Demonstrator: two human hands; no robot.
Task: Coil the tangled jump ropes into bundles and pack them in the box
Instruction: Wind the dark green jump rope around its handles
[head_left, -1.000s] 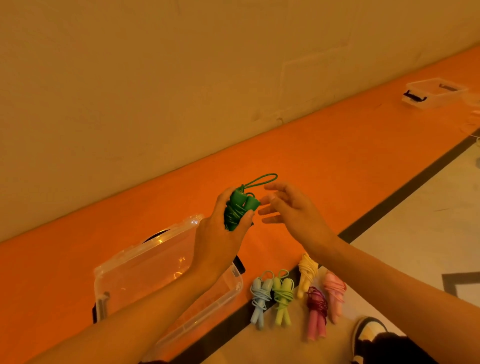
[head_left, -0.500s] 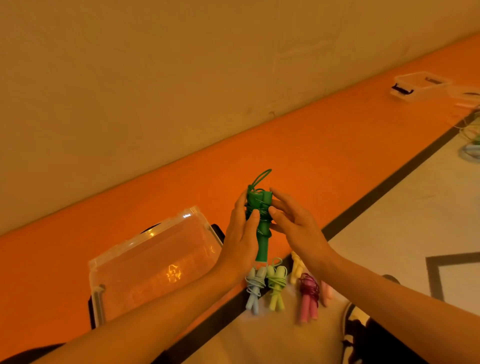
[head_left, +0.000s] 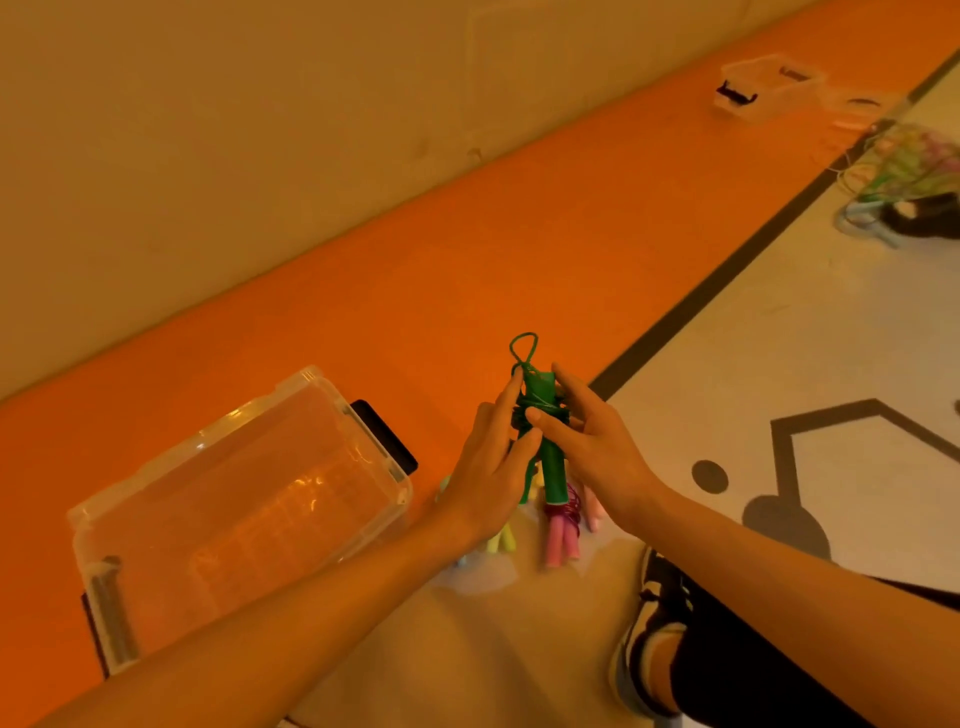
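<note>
Nearest the camera, below the grip, a shoe (head_left: 649, 618) rests on the pale floor. Just under the hands lie coiled bundles, a pink one (head_left: 561, 538) and a yellow-green one (head_left: 501, 543), partly hidden. Above them the left hand (head_left: 488, 467) and right hand (head_left: 597, 447) pinch the green jump rope (head_left: 548, 457) from either side, upright in the air. Its handles lie together, the cord is wound tightly round the upper half, and a small loop pokes out on top. Left of the grip sits the clear box (head_left: 234, 509). Far beyond, to the right, are tangled ropes (head_left: 904, 171) and another box (head_left: 763, 88).
</note>
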